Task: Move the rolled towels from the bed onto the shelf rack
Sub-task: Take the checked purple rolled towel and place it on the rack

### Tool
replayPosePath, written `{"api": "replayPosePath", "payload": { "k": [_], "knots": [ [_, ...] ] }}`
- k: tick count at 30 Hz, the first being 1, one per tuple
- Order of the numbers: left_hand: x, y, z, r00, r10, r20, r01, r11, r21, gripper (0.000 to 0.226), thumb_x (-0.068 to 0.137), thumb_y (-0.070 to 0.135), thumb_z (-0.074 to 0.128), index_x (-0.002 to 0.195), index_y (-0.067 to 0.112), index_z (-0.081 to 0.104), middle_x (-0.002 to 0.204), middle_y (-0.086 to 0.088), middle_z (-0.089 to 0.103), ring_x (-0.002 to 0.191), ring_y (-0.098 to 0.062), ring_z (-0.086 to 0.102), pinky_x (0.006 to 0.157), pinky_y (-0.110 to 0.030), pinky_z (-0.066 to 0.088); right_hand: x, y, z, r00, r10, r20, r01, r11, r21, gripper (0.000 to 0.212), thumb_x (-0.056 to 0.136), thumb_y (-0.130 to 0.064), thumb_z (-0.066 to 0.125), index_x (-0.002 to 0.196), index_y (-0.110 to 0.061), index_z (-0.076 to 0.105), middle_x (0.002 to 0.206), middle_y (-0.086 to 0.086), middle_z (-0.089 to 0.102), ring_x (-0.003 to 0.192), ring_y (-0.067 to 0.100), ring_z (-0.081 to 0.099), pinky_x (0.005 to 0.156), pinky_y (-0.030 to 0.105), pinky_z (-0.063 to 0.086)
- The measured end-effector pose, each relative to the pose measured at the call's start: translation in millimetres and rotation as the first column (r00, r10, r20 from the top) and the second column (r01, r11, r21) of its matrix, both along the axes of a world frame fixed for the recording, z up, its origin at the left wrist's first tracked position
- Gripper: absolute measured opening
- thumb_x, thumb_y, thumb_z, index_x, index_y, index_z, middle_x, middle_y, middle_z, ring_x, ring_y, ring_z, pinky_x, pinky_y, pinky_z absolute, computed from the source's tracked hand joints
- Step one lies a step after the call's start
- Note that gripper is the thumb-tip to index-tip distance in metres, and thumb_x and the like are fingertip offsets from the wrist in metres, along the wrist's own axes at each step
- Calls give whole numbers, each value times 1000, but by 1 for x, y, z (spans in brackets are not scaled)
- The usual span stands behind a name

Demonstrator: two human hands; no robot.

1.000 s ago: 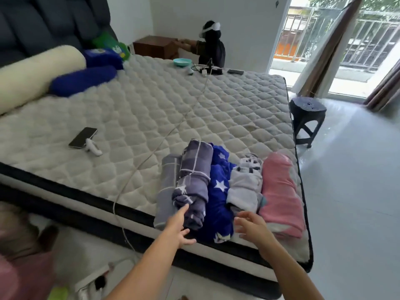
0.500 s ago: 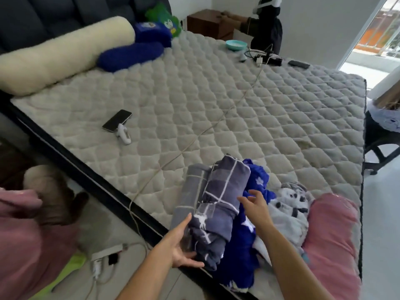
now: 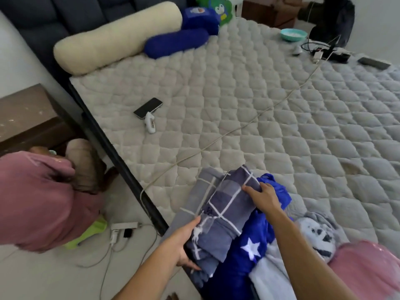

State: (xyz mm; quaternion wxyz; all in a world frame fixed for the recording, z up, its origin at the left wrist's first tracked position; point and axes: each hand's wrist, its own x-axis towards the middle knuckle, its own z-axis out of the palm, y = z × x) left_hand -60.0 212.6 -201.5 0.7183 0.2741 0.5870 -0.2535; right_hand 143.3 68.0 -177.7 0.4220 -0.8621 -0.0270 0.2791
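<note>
Quilted grey-beige mattress, dark-edged, on a pale floor. At its near edge, soft rolled towels: a grey checked towel, gripped at its near end by the left hand and on top by the right hand; beside it a blue starred towel. No legible writing.

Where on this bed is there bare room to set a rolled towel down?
Free: the quilted mattress right of the thin cable, and the patch between the black phone and the cream bolster. Crowded: the near corner, where both hands grip the grey checked towel beside the blue star towel.
</note>
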Motion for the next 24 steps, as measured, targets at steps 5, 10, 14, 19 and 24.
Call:
{"api": "replayPosePath", "payload": {
  "k": [5, 10, 14, 19, 24],
  "knots": [
    [-5, -1, 5, 998, 8, 55, -8, 1000, 0, 71, 52, 56, 86, 105, 10, 73, 109, -12, 73, 106, -31, 65, 100, -52, 46, -19, 7, 18, 998, -63, 20, 60, 988, 139, 27, 79, -27, 67, 69, -8, 50, 74, 10, 51, 65, 18, 47, 58, 32, 38],
    [-22, 0, 41, 975, 54, 217, -51, 998, -23, 45, 70, 48, 75, 77, 4, 79, 86, -17, 76, 82, -31, 69, 82, -43, 54, -46, 19, 62, 994, -73, 83, 47, 957, 287, 28, 74, -29, 69, 81, -3, 60, 88, 14, 65, 80, 25, 60, 71, 43, 51],
    [-54, 14, 71, 930, 141, 339, -189, 975, 113, 54, 72, 50, 74, 108, 10, 74, 108, -16, 74, 104, -34, 65, 89, -53, 53, -77, 46, 120, 979, 12, 202, -88, 925, 370, 26, 75, -26, 69, 86, -5, 60, 92, 15, 65, 81, 27, 60, 76, 48, 53],
    [-148, 40, 113, 825, 290, 486, -452, 854, 257, 50, 76, 55, 69, 99, 11, 73, 94, -14, 76, 88, -32, 67, 70, -45, 56, -155, 100, 178, 935, 191, 300, -320, 818, 478, 42, 63, -33, 69, 90, -2, 59, 99, 25, 64, 92, 39, 62, 80, 54, 52],
    [-294, 46, 141, 630, 459, 627, -721, 645, 252, 46, 80, 57, 63, 100, 15, 65, 90, -13, 65, 77, -27, 61, 73, -38, 52, -285, 147, 221, 793, 433, 430, -607, 627, 488, 30, 68, -25, 72, 86, -4, 60, 88, 18, 63, 77, 23, 59, 71, 45, 49]
  ]
}}
